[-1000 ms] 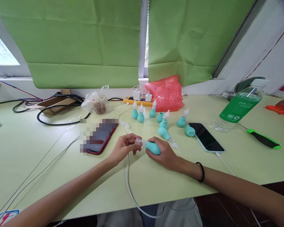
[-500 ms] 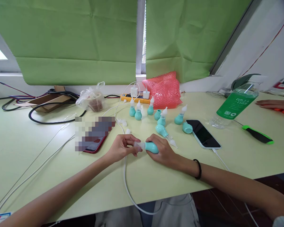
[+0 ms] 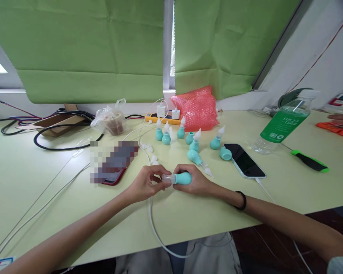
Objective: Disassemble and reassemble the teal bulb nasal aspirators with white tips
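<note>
Between my two hands, just above the table, lies a teal nasal aspirator bulb (image 3: 184, 178) with a clear plastic nozzle tube (image 3: 168, 179) at its left end. My right hand (image 3: 199, 182) is closed round the bulb. The fingers of my left hand (image 3: 145, 183) pinch the clear tube. Whether tube and bulb are fully joined I cannot tell. Behind them another aspirator (image 3: 193, 156) lies on its side, its tip toward me. Several more aspirators (image 3: 166, 137) stand upright farther back. A bare teal bulb (image 3: 225, 153) lies beside the white phone. Small clear pieces (image 3: 147, 147) lie near the cable.
On the left lie a red-cased phone (image 3: 121, 163), a cardboard box (image 3: 57, 127) with black cables, and a bagged cup (image 3: 114, 123). A pink bubble-wrap bag (image 3: 200, 112), white phone (image 3: 246, 161), tilted bottle (image 3: 284, 123) and screwdriver (image 3: 310, 161) lie rearward and right. Another person's hand (image 3: 341, 118) shows at right.
My right hand's fingers have shifted on the bulb, and more of the clear tube shows between my hands. At the far right, the other person's hand has moved back over an orange item.
</note>
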### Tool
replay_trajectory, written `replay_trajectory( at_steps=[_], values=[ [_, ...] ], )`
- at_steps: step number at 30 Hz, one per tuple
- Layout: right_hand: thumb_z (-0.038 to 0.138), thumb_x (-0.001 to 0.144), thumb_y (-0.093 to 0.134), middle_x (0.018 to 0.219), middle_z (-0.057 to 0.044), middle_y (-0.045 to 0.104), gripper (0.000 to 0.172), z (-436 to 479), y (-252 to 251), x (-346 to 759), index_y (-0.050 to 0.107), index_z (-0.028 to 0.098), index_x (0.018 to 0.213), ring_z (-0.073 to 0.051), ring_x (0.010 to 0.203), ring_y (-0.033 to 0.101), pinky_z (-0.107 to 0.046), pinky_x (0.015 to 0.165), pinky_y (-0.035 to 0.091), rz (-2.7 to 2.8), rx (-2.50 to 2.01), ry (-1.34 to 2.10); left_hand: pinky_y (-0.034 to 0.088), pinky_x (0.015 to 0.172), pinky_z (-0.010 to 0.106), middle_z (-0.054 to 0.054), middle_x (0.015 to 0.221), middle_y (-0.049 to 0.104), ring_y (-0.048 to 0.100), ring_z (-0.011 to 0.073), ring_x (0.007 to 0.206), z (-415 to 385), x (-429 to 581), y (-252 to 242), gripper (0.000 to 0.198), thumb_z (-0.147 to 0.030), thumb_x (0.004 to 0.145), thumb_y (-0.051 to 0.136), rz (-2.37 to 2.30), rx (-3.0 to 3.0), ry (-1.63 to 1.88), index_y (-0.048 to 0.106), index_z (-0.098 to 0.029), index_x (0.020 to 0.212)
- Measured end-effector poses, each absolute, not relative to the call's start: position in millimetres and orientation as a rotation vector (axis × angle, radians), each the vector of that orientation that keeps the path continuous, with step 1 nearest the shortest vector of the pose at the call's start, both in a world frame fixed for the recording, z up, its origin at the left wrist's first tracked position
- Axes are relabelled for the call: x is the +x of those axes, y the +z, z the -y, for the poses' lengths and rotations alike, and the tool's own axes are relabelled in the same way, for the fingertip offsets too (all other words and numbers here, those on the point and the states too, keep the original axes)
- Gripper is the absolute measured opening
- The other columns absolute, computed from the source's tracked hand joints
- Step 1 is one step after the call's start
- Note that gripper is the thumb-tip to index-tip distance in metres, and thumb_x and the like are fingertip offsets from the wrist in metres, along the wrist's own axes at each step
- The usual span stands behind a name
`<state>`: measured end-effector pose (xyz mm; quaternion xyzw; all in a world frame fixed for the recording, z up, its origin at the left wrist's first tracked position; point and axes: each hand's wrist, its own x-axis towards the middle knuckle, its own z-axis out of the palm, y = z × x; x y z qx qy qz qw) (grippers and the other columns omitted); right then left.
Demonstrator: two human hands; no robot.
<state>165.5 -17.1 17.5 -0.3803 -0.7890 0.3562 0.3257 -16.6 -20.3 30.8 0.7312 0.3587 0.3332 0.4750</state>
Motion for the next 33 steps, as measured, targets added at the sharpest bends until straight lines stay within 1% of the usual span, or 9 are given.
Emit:
replay_trajectory(
  at_steps=[5,10,13,18,22,25,28,31,33],
  values=[
    [0.019,0.057,0.063,0.068,0.003,0.051,0.018,11.2,23.0,168.1,0.053,0.015,0.071,-0.010,0.064,0.047,-0.020,0.057,0.038,2.105,-0.959,1.175,0.049,0.053,0.025,0.002,0.065,0.057,0.054,0.0101,0.052,20.5,-18.1,27.4,0.018,-0.023,0.068,0.061,-0.862,1.839,0.805,0.058,-0.010,0.080],
    [0.029,0.059,0.065,0.062,0.006,0.048,0.027,7.4,25.5,171.5,0.051,0.016,0.077,-0.003,0.040,0.039,-0.016,0.036,0.031,2.033,-1.034,1.495,0.051,0.059,0.025,0.004,0.073,0.060,0.055,0.0107,0.060,20.9,-16.7,24.3,0.013,-0.022,0.069,0.060,-0.843,1.911,0.853,0.058,-0.011,0.077],
    [0.031,0.059,0.066,0.059,0.007,0.046,0.029,7.5,27.2,172.7,0.048,0.017,0.077,-0.002,0.036,0.038,-0.014,0.030,0.028,1.968,-1.044,1.651,0.051,0.063,0.025,0.004,0.076,0.062,0.056,0.0123,0.068,21.7,-16.2,23.8,0.011,-0.021,0.069,0.059,-0.833,1.951,0.882,0.058,-0.012,0.076],
    [0.028,0.058,0.066,0.057,0.008,0.045,0.027,8.1,29.8,172.9,0.047,0.017,0.073,-0.001,0.035,0.038,-0.012,0.028,0.028,1.915,-1.048,1.678,0.051,0.062,0.025,0.004,0.075,0.063,0.056,0.0117,0.065,22.8,-15.3,25.4,0.010,-0.022,0.072,0.056,-0.825,2.064,0.865,0.059,-0.014,0.076],
    [0.032,0.060,0.066,0.054,0.008,0.044,0.026,9.3,30.9,171.5,0.048,0.016,0.071,-0.001,0.034,0.037,-0.012,0.028,0.026,1.870,-1.047,1.724,0.051,0.060,0.024,0.004,0.077,0.063,0.058,0.0131,0.067,24.9,-14.2,24.8,0.012,-0.025,0.072,0.056,-0.860,2.057,0.886,0.058,-0.015,0.078],
    [0.035,0.064,0.062,0.047,0.008,0.041,0.025,12.5,29.3,169.2,0.048,0.016,0.070,-0.002,0.033,0.036,-0.013,0.028,0.026,1.792,-1.018,1.693,0.050,0.062,0.024,0.005,0.082,0.063,0.057,0.0134,0.068,26.0,-16.5,26.5,0.021,-0.024,0.071,0.055,-0.872,2.134,0.971,0.056,-0.015,0.090],
    [0.035,0.066,0.061,0.044,0.008,0.042,0.024,16.1,25.1,167.5,0.048,0.016,0.072,-0.004,0.035,0.038,-0.014,0.030,0.029,1.739,-1.003,1.633,0.048,0.068,0.025,0.006,0.088,0.061,0.056,0.0139,0.074,21.0,-23.3,31.5,0.032,-0.023,0.075,0.051,-0.897,2.192,1.104,0.048,-0.015,0.105],
    [0.036,0.065,0.063,0.046,0.007,0.043,0.026,17.5,20.9,167.4,0.049,0.016,0.074,-0.004,0.036,0.040,-0.015,0.032,0.031,1.748,-1.002,1.614,0.046,0.069,0.027,0.007,0.090,0.060,0.054,0.0148,0.076,8.3,-31.3,34.4,0.026,-0.025,0.080,0.043,-1.151,2.267,1.188,0.049,-0.015,0.104],
    [0.036,0.064,0.063,0.046,0.007,0.044,0.027,17.6,19.4,167.6,0.049,0.016,0.074,-0.004,0.036,0.040,-0.015,0.032,0.032,1.763,-0.994,1.614,0.045,0.071,0.032,0.009,0.093,0.059,0.052,0.0191,0.082,-0.7,-34.8,32.3,0.027,-0.027,0.080,0.044,-1.364,2.475,1.067,0.052,-0.016,0.102]
  ],
)
